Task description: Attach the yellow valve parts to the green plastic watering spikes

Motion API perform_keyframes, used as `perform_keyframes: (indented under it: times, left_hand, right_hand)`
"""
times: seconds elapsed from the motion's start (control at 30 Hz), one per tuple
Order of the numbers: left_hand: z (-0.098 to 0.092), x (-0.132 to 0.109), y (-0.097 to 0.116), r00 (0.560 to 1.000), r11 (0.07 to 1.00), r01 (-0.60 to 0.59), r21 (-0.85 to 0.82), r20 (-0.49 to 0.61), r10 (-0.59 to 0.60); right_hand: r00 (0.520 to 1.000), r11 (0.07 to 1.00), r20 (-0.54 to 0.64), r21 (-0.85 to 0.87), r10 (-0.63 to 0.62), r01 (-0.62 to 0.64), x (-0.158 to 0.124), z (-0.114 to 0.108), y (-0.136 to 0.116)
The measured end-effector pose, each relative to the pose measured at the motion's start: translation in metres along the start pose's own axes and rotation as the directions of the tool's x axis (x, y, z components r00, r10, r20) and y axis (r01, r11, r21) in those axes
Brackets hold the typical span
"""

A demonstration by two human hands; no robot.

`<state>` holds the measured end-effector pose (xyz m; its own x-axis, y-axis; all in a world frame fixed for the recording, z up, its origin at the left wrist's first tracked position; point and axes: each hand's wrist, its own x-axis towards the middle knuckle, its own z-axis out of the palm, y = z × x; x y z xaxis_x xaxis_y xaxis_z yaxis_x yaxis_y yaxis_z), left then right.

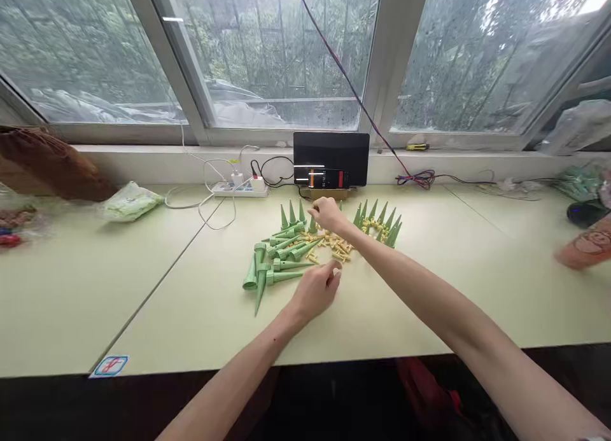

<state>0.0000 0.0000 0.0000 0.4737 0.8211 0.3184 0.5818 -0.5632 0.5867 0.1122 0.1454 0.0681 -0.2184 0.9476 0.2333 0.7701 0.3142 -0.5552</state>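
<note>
My right hand (327,214) reaches to the back of the pile, its fingers pinched at the top of an upright green plastic spike (312,225). My left hand (316,289) rests lower down at the front of the pile, fingers curled together; whatever they may hold is hidden. Between the hands lie many small yellow plastic valve-like pieces (340,247). Several green spikes with ribbed collars (287,250) lie in a heap to the left. More green spikes stand upright in a row (292,213) at the back left and in a curve (392,231) at the right, around yellow pieces.
A dark screen (331,149) leans at the window sill, with a lit phone display (328,178) before it. A power strip (239,189) with cables lies behind left, a green-white packet (132,202) farther left. A cable bundle (422,179) sits at the back right.
</note>
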Motion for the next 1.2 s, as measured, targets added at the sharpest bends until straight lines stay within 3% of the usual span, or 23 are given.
perform_keyframes:
  times: [0.57,0.67,0.87,1.03,1.2]
  left_hand:
    - [0.0,0.0,0.006,0.999,0.997,-0.032,0.067,0.002,0.032]
    - [0.0,0.0,0.006,0.999,0.998,-0.035,0.06,0.003,0.034]
    - [0.001,0.0,0.008,1.0,0.998,-0.028,0.048,0.0,0.028]
    - [0.004,-0.003,0.005,0.997,0.997,-0.071,0.018,-0.006,0.071]
    - [0.003,-0.003,0.006,0.996,0.996,-0.093,0.008,-0.004,0.093]
  right_hand:
    - [0.997,0.996,0.026,0.05,0.069,-0.071,-0.011,-0.006,-0.001]
    - [0.998,0.998,-0.048,0.047,0.05,-0.048,-0.021,-0.009,-0.006]
    - [0.963,0.992,-0.239,-0.061,-0.123,0.111,-0.054,-0.009,-0.015]
    - [0.986,0.981,-0.095,-0.154,-0.136,0.12,-0.074,0.002,-0.011]
    - [0.988,0.96,0.008,-0.235,-0.152,0.149,-0.075,0.01,-0.011]
